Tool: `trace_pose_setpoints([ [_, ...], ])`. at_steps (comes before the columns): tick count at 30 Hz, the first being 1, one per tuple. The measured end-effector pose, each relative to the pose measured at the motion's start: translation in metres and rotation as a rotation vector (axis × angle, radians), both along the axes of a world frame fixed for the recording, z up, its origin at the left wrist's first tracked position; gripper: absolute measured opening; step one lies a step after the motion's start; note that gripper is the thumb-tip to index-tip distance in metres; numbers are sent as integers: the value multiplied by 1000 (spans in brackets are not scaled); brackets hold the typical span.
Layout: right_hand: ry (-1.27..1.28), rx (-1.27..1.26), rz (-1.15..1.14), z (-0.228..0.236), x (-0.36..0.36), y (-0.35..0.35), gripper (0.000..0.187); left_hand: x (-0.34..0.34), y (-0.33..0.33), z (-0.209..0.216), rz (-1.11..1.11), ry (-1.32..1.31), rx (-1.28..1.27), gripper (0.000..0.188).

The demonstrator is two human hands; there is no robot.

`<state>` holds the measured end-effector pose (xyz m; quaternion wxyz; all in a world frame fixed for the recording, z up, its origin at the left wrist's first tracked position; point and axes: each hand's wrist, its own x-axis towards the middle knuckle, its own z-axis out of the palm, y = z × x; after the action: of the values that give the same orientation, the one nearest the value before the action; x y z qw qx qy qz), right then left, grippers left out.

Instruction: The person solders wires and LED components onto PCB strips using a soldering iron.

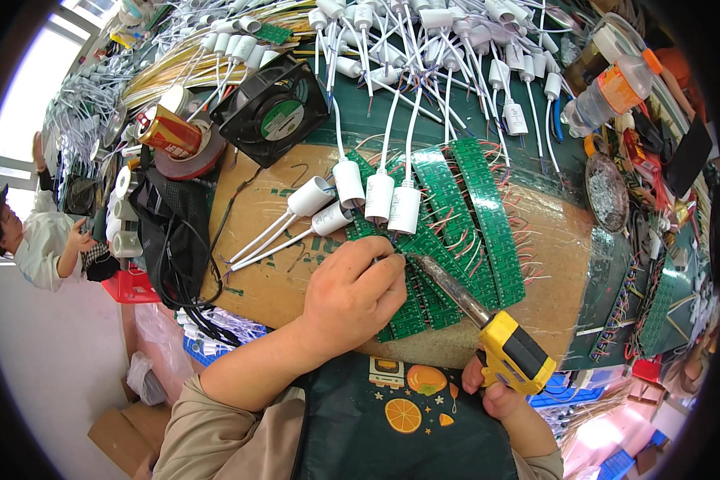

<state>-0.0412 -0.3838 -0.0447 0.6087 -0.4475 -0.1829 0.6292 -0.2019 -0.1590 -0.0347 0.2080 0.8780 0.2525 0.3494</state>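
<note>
My left hand is closed in a pinch over the near end of the green circuit boards; what its fingertips hold is hidden. My right hand grips a yellow and black soldering gun, whose metal barrel points up and left. Its tip reaches the boards just right of my left fingers. Several white cylindrical caps with white cables lie at the boards' far left edge, above my left hand. Thin red and white wires stick out along the boards.
The boards lie on a brown cardboard sheet. A black fan and a red-gold can stand at left. A heap of white cabled caps covers the back. At right are a plastic bottle and a round dish. Another person is far left.
</note>
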Motion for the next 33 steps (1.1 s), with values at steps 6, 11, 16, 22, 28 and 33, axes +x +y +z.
trace_pose_setpoints([
  [6, -39, 11, 30, -7, 1, -2, 43, -1, -2, -1, 5, 5, 7, 22],
  [11, -47, 50, -14, -8, -1, -3, 42, -1, -1, 0, -11, -4, -11, 23],
  [16, -48, 8, 1, -12, 0, -8, 56, -1, 0, 0, -29, 5, -2, 23],
  [22, -36, -24, -16, -15, -2, -11, 71, -1, 2, 0, -40, -1, 7, 23],
  [28, -59, -28, 1, -13, -1, -9, 69, -1, 2, -1, -46, 2, 16, 23],
  [33, 0, -25, -22, -12, -2, -8, 75, 0, 2, 0, -46, -3, 16, 24],
])
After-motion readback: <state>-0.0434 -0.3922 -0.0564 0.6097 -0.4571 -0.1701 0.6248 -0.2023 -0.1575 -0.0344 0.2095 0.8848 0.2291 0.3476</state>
